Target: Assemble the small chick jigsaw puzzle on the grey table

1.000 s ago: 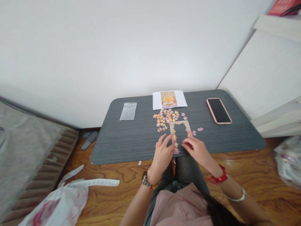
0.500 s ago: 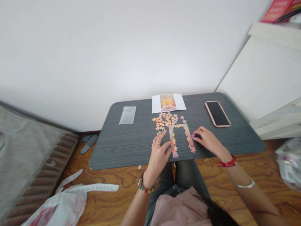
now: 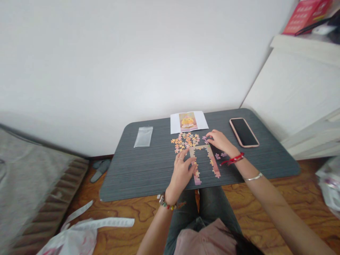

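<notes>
A partly joined jigsaw puzzle (image 3: 214, 165) lies near the table's front edge, a three-sided border with its near side open. My left hand (image 3: 181, 173) rests at its left strip, fingers apart, the fingertips touching the border. Behind it lies a heap of loose orange and pink puzzle pieces (image 3: 183, 140). My right hand (image 3: 221, 141) reaches past the border's far right corner, thumb and index finger closing around a purple puzzle piece (image 3: 204, 139). Other purple pieces (image 3: 217, 156) lie beside the right strip, below my right wrist.
A folded sheet with a yellow character picture (image 3: 188, 121) lies behind the pieces. To the left is a clear plastic bag (image 3: 143, 137); to the right, a phone in a pink case (image 3: 244, 132). The dark table (image 3: 124, 170) backs onto a white wall, with a white cabinet (image 3: 297, 85) at the right.
My right hand has moved from beside the right strip, away from me, to the purple pieces at the far corner. Purple pieces now lie where it was. My left hand has barely moved.
</notes>
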A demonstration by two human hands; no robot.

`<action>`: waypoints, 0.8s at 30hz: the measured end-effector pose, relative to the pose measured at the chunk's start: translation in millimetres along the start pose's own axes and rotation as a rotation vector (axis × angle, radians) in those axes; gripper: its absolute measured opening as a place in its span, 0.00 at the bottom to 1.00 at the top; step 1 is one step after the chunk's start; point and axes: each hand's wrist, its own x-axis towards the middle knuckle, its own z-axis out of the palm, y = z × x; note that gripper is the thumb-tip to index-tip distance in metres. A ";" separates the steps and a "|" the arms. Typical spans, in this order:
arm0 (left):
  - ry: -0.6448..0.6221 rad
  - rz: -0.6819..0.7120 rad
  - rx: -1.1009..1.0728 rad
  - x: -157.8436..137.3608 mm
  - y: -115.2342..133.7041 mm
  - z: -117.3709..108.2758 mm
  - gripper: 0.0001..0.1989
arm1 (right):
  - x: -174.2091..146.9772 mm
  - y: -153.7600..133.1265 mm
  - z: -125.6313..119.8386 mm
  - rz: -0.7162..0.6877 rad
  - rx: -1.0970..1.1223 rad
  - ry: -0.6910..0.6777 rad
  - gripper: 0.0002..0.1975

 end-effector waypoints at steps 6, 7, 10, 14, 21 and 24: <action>-0.014 -0.022 0.017 6.6 -3.7 3.8 0.09 | 28.4 3.7 6.2 -0.048 -0.002 -0.105 0.04; -0.016 -0.025 0.016 6.2 -4.9 4.4 0.09 | 29.7 4.6 5.7 -0.044 0.002 -0.115 0.03; -0.019 -0.024 0.017 6.9 -9.3 5.6 0.08 | 29.8 5.3 4.4 -0.054 0.011 -0.142 0.02; -0.014 -0.020 0.046 18.0 -17.8 6.4 0.08 | 23.4 0.1 3.2 -0.100 -0.048 -0.145 0.06; 0.006 0.090 0.101 68.1 -25.9 7.3 0.10 | 7.5 -16.4 -8.6 -0.187 0.148 -0.039 0.10; 0.033 0.157 0.092 85.1 -21.2 7.0 0.09 | 1.6 -25.9 -16.7 -0.181 0.217 0.005 0.08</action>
